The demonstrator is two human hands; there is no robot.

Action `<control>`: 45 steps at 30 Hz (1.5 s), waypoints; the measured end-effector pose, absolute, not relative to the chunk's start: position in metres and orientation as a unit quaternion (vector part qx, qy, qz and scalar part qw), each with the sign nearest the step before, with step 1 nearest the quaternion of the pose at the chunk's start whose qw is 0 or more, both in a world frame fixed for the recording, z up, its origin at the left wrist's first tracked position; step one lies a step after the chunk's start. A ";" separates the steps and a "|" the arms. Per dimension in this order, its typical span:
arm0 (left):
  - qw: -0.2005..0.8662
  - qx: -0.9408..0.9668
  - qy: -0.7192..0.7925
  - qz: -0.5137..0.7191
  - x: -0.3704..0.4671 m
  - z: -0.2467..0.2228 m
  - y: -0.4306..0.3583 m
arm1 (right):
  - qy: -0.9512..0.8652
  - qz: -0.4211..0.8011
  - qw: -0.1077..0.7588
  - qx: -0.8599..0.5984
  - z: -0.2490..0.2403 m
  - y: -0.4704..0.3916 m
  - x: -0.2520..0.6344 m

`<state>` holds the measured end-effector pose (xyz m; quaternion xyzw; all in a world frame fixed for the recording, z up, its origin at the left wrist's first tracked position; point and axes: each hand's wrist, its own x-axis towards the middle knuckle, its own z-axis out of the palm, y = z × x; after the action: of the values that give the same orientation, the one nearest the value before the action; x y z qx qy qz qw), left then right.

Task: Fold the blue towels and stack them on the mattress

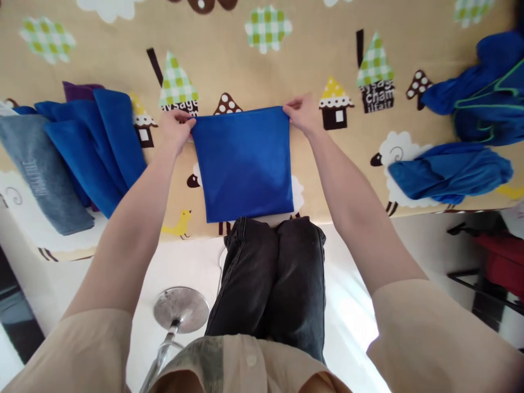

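Note:
A blue cloth (245, 164), folded into a near-square, is spread in front of me at the table's near edge. My left hand (178, 128) pinches its far left corner between thumb and fingers. At the far right corner, my right hand (301, 113) grips the cloth the same way. The far edge runs straight between both hands, slightly higher on the right. The cloth's near edge reaches almost to my knees.
Folded blue cloths (92, 142) lie at left, beside a grey-blue rolled cloth (47, 172). Crumpled blue cloths (450, 172) sit at right, near a dark blue bundle with green edging (489, 114). A patterned tablecloth (311, 33) covers the table. A round metal stool base (182, 308) stands below.

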<state>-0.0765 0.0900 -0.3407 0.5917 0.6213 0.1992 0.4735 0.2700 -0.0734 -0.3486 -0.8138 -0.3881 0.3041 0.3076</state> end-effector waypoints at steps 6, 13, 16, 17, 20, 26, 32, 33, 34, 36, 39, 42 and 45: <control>0.390 0.690 0.596 0.125 -0.076 -0.337 0.097 | -0.374 0.255 0.236 -0.860 -0.340 -0.059 0.257; 0.430 0.739 0.517 -0.033 -0.081 -0.329 0.127 | -0.390 0.293 0.146 -0.861 -0.329 -0.054 0.258; 0.428 0.737 0.522 -0.018 -0.078 -0.325 0.138 | -0.377 0.302 0.122 -0.867 -0.320 -0.051 0.258; 0.416 0.736 0.534 0.000 -0.075 -0.321 0.137 | -0.370 0.293 0.129 -0.872 -0.317 -0.050 0.256; 0.329 0.752 0.566 0.071 -0.058 -0.307 0.115 | -0.355 0.209 0.152 -0.898 -0.312 -0.052 0.236; 0.304 0.873 0.364 0.111 -0.037 -0.316 0.030 | -0.599 0.117 0.143 -0.779 -0.333 -0.084 0.169; 0.346 0.831 0.418 0.126 -0.042 -0.345 0.027 | -0.557 0.135 0.176 -0.800 -0.360 -0.094 0.194; 0.336 0.831 0.425 0.126 -0.040 -0.345 0.026 | -0.547 0.127 0.174 -0.809 -0.358 -0.093 0.195; 0.324 0.838 0.422 0.121 -0.037 -0.344 0.022 | -0.553 0.125 0.168 -0.806 -0.354 -0.093 0.192; 0.324 0.857 0.389 0.102 -0.035 -0.342 0.003 | -0.605 0.143 0.154 -0.768 -0.344 -0.103 0.177; 0.398 0.847 0.341 0.089 -0.050 -0.340 -0.038 | -0.683 0.212 0.137 -0.686 -0.337 -0.136 0.153; 0.452 0.797 0.382 0.116 -0.078 -0.339 -0.067 | -0.636 0.233 0.149 -0.720 -0.339 -0.164 0.149; 0.423 0.791 0.424 0.128 -0.097 -0.336 -0.082 | -0.594 0.250 0.167 -0.746 -0.337 -0.173 0.146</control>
<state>-0.0972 -0.0819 -0.3360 0.7910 0.4235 0.1279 0.4226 0.1465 -0.1732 -0.3371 -0.7459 -0.5942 0.2503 0.1673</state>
